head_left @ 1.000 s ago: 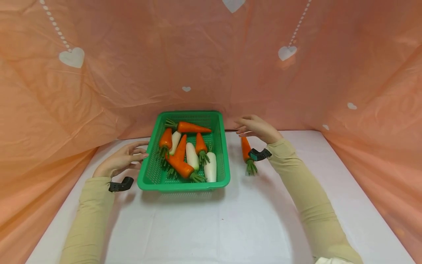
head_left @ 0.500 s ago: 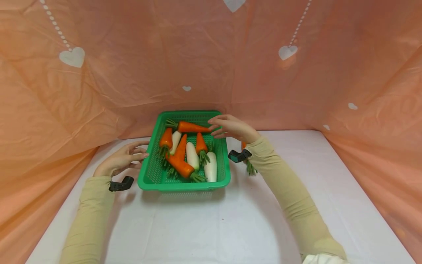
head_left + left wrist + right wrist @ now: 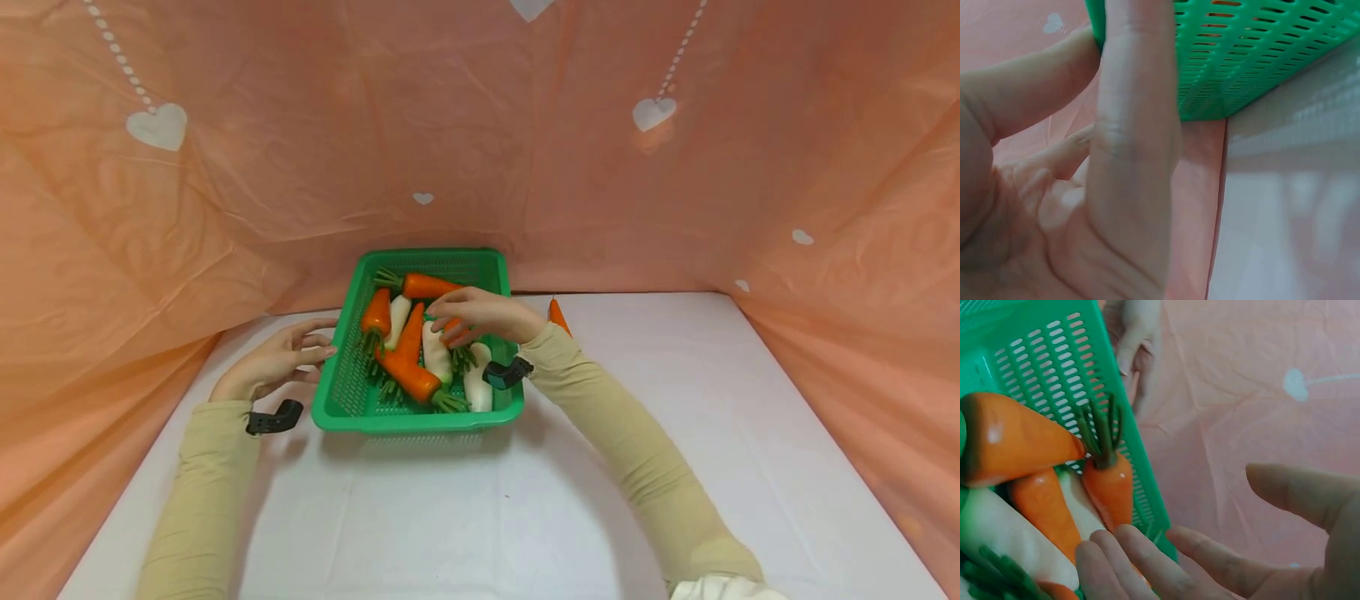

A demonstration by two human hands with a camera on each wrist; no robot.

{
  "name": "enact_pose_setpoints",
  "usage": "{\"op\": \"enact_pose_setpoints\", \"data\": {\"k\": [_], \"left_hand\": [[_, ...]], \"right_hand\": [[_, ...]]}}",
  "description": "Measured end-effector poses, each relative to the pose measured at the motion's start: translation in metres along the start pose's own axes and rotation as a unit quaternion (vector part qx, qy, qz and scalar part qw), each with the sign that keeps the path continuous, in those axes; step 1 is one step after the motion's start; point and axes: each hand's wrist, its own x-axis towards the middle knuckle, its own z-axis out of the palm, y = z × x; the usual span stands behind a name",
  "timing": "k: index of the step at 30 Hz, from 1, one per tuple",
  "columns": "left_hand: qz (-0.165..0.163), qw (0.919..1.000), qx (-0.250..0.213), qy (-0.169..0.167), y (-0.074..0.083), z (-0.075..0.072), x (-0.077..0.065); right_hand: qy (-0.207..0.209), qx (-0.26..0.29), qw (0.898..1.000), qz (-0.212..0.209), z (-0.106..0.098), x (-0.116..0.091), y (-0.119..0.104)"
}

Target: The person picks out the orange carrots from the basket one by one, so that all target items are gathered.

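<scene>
A green plastic basket [image 3: 420, 423] holds several orange carrots [image 3: 408, 377] with green tops and several white radishes [image 3: 476, 392]. My left hand [image 3: 273, 360] is at the basket's left side, its fingertips right at the rim and its fingers loosely bent. In the left wrist view, one finger [image 3: 1132, 137] stands upright beside the slotted wall. Over the basket's right half hovers my right hand [image 3: 487, 315], fingers spread and holding nothing; it covers part of a carrot and a radish. The right wrist view shows its thumb [image 3: 1291, 487] well apart from the fingers.
Another carrot [image 3: 557, 315] lies on the white table [image 3: 420, 517] right of the basket, partly hidden by my right sleeve. A pink-orange curtain [image 3: 465, 125] with white hearts hangs behind and at both sides. Each wrist wears a black band.
My right hand has moved left from above the carrot on the table, across the basket's right rim, to over the vegetables. The left hand has stayed at the rim.
</scene>
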Motion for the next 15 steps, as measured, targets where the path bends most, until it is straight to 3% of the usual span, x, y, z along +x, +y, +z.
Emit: {"op": "enact_pose_setpoints", "data": {"k": [7,15], "left_hand": [[0.0,1.0,-0.007,-0.005,-0.002,-0.001,-0.001],[0.0,1.0,-0.005,-0.003,-0.004,-0.004,0.003]], "right_hand": [[-0.044,-0.034,0.998,0.021,0.017,0.01,-0.001],[-0.057,-0.064,0.995,0.048,0.03,0.016,0.0]]}}
